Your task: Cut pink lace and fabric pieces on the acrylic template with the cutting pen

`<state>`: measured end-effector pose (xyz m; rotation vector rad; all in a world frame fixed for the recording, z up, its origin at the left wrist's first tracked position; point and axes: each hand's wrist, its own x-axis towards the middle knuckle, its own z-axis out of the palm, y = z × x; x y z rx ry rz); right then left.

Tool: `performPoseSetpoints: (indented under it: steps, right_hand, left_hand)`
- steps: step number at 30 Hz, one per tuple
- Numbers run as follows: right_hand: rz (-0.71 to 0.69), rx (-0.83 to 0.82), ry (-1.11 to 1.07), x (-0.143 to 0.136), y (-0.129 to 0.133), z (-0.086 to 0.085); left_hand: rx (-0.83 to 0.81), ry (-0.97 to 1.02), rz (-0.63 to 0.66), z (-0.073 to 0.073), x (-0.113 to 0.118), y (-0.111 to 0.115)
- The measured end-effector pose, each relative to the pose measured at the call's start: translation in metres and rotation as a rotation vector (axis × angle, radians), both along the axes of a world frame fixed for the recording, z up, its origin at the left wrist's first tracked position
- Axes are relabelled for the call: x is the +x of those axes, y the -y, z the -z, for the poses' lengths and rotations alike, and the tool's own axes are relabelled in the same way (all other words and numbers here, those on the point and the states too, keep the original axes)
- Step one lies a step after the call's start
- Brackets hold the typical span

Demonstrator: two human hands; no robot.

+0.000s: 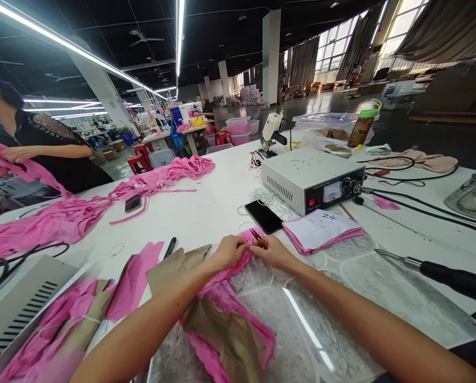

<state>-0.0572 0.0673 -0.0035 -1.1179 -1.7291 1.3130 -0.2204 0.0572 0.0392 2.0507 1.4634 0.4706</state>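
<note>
One strip of pink fabric (220, 291) runs from the fingertips of both hands down below the left hand, with brown paper (225, 327) lying over its lower part. The left hand (230, 252) is closed in a pinch on the fabric's upper end. The right hand (273, 252) grasps small dark-bladed snips (258, 238), the blades pointing up and leftward; its fingertips meet the same end of the fabric, though I cannot tell how firmly they hold it. Below both hands spreads a glossy marbled mat (365, 271) on the white counter (206, 213).

Just beyond the right hand lie a black phone (264, 216) and a pink stack topped with a written white sheet (321, 227). Farther ahead sit tangled white string (267, 197) and a metal box (297, 165) with a red switch and a gauge. Well right of that hand rests a black-handled pointed tool (453, 276). Left of the left hand lies a black marker (169, 247); farther left, a co-worker (54, 122) handles pink cloth (26, 165).
</note>
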Motion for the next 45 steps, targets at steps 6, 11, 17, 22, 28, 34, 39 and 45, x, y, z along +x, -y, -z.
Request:
performPoseSetpoints:
  steps: [6, 11, 17, 22, 28, 34, 39, 45]
  right_hand:
    - [0.074, 0.027, 0.026, -0.001, 0.001, 0.003]
    - [0.129, 0.057, 0.024, 0.001, 0.002, 0.001]
    - [0.146, -0.013, -0.054, -0.002, 0.001, 0.007]
    - [0.202, -0.088, -0.160, -0.007, -0.002, 0.016]
    - [0.283, -0.197, -0.320, -0.013, -0.001, 0.011]
    - [0.313, -0.308, -0.416, -0.019, -0.001, 0.005]
    - [0.349, -0.291, -0.449, -0.021, 0.000, 0.006]
    - [0.395, -0.224, -0.409, -0.022, 0.002, 0.005]
  left_hand:
    - [0.046, -0.008, 0.017, 0.003, -0.001, 0.001]
    - [0.102, 0.064, 0.058, 0.004, -0.006, -0.002]
    - [0.060, 0.233, 0.145, 0.012, -0.014, -0.008]
    - [-0.068, 0.383, 0.229, 0.014, -0.020, -0.017]
    - [-0.169, 0.487, 0.232, 0.013, -0.024, -0.018]
    - [-0.261, 0.574, 0.201, 0.014, -0.025, -0.021]
    - [-0.270, 0.612, 0.177, 0.019, -0.024, -0.026]
    - [-0.299, 0.614, 0.128, 0.026, -0.027, -0.025]
